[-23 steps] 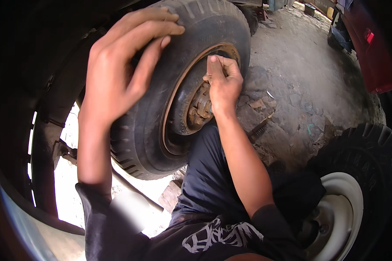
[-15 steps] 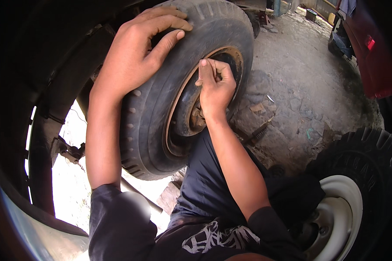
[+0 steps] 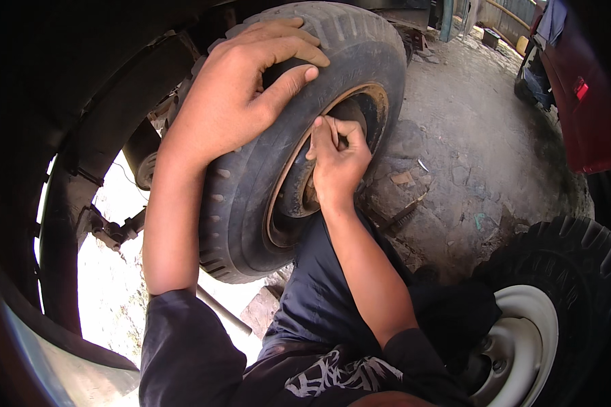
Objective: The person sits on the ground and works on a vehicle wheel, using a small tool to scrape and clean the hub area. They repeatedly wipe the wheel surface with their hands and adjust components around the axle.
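A large black tyre (image 3: pixel 251 210) with chunky tread stands upright in front of me, on a wheel with a rusty rim (image 3: pixel 376 95). My left hand (image 3: pixel 234 88) rests over the tyre's upper tread and shoulder, its fingers stretched out and the thumb apart. At the near side of the rim, my right hand (image 3: pixel 341 159) is closed in a pinch, thumb against bent fingers. Whatever the pinch may hold is hidden. Below that hand, part of the brownish wheel centre (image 3: pixel 310 193) shows; the rest is covered by my hand and forearm.
A second tyre (image 3: pixel 550 247) with a white rim (image 3: pixel 546 319) lies close at my right. Dark curved bodywork (image 3: pixel 61 129) arches over my left side. A dark red vehicle panel (image 3: pixel 584 115) stands at far right. Small debris (image 3: pixel 402 178) is scattered over the rough ground.
The whole view has shifted slightly, so wheel and hands sit lower in the picture. My left hand stays on the tyre, and my right hand keeps its pinch by the rim.
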`<state>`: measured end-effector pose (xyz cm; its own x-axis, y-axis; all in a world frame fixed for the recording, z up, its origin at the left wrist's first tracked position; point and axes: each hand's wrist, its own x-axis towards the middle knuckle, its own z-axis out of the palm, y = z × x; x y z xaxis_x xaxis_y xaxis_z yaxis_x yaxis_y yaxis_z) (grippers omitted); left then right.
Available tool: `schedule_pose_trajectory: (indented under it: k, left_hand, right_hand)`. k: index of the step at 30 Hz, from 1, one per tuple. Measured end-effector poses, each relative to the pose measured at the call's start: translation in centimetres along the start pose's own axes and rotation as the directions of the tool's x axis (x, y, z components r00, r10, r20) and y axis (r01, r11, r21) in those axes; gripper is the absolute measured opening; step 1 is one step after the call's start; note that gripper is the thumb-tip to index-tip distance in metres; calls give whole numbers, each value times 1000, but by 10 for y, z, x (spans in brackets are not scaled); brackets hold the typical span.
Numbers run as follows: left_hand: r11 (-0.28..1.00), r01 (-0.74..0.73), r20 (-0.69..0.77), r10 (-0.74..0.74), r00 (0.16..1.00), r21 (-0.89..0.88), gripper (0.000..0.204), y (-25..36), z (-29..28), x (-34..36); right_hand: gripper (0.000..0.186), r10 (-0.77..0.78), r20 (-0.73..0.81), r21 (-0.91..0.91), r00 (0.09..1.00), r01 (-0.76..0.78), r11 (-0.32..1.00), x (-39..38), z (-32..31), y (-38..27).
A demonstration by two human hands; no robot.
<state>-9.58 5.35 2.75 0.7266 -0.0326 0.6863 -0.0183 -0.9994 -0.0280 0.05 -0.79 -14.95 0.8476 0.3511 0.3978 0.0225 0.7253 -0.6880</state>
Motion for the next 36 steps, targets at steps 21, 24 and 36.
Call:
schedule_pose_trajectory:
  k: [21,24,36]
  left_hand:
    - [993,-3,-7,2,1000,-121,19,0,-3,-5]
    - [991,-72,-83,63,995,-116,18,-1,1,-3]
    - [982,-71,-31,67,997,-177,21,4,-8,-9]
  right_hand:
    - [17,-8,25,43,1000,7,999,-28,-2,16]
    - [18,-79,97,58,992,74,996,-38,-7,19]
    - [20,21,148,59,989,-30,998,-56,-12,23]
